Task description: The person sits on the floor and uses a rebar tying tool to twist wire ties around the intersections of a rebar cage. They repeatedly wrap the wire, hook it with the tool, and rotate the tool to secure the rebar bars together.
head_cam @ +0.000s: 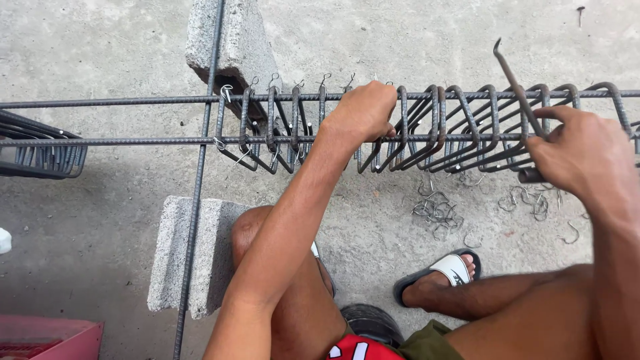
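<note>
Two rebars (133, 101) carry the stirrups (453, 130); left hand (363, 110) clenches the upper one, right hand (587, 157) grips a hook tool (515, 83); two concrete blocks (190, 257) sit below them

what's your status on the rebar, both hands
Left hand gripping top rebar among stirrups. Right hand holding hooked tool. Loose wire ties on floor.

- The single head camera is looking steeply down from above the seated person's own knees onto the concrete floor (100, 53).
- It is facing forward across the horizontal rebar cage (433, 120), which is spanning the picture from left edge to right edge.
- It is sitting close: the left hand (363, 110) and right hand (587, 157) are filling much of the upper half.
</note>
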